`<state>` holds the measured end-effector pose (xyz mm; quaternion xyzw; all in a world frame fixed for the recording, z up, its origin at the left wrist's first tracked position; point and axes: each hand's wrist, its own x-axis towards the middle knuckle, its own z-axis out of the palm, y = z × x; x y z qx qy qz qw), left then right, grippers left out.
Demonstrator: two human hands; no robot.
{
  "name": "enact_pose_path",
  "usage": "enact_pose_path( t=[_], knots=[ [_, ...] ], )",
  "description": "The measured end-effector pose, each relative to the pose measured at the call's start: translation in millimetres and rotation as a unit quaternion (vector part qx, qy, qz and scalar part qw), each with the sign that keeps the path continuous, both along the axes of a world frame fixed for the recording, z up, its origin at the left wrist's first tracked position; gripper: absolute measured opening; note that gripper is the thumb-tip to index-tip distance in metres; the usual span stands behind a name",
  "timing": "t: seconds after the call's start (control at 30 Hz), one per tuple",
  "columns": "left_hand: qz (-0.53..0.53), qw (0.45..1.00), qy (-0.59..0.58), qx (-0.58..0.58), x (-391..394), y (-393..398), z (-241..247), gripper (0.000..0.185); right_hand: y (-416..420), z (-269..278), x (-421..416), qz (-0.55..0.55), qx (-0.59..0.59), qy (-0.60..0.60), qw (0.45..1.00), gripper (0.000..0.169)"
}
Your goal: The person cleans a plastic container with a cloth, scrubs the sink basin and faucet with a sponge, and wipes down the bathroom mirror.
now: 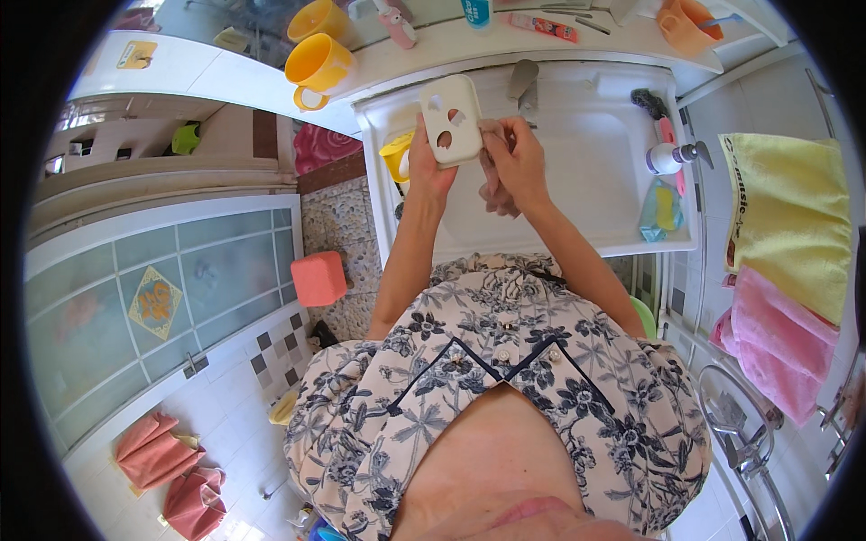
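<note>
My left hand [427, 159] grips a cream plastic soap-dish-like piece [467, 143] by its left and lower edge. The piece is tilted up over the white sink [575, 169], and several cut-out holes show in its face. At its right edge is my right hand [517, 152], fingers curled around a crumpled brownish cloth-like thing [498, 199] that hangs below. Its exact kind is unclear. A yellow cup [395, 157] lies in the sink beside my left hand, partly hidden. Behind the piece stands the metal faucet [523, 80].
On the sink's right side are a dark scouring pad [649, 103], a pump bottle [666, 159], a pink brush [666, 130] and a sponge in blue wrap [662, 211]. A yellow mug [319, 64], toothpaste tube [543, 27] and orange cup [687, 27] occupy the shelf.
</note>
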<state>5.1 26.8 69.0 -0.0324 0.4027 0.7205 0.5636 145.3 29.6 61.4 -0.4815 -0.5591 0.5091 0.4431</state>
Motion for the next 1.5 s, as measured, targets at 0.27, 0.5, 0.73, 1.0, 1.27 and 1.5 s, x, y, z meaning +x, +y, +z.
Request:
enact_pose_path(
  t=[0.27, 0.5, 0.73, 1.0, 1.27, 1.5],
  knots=[
    [-0.129, 0.984, 0.092, 0.084, -13, -6, 10, 0.039, 51, 32, -4, -0.086, 0.211, -0.006, 0.974, 0.015],
    [-0.067, 0.981, 0.069, 0.168, -42, -1, 11, 0.039, -20, 26, -5, 0.029, 0.136, -0.003, 0.990, 0.010],
    [-0.048, 0.963, 0.198, 0.178, -21, 4, 47, 0.035, -26, 35, -6, 0.100, 0.053, 0.136, 0.984, 0.008],
    [-0.137, 0.932, 0.291, 0.169, -43, -7, 30, 0.036, -1, 42, 10, 0.018, 0.057, 0.195, 0.979, 0.008],
    [-0.266, 0.886, 0.360, 0.126, -44, -29, 45, 0.045, 23, 56, 26, 0.097, 0.001, 0.256, 0.962, 0.012],
    [-0.352, 0.802, 0.465, 0.129, -60, -34, 61, 0.036, 37, 81, 50, 0.225, -0.086, 0.138, 0.961, 0.011]
  ],
)
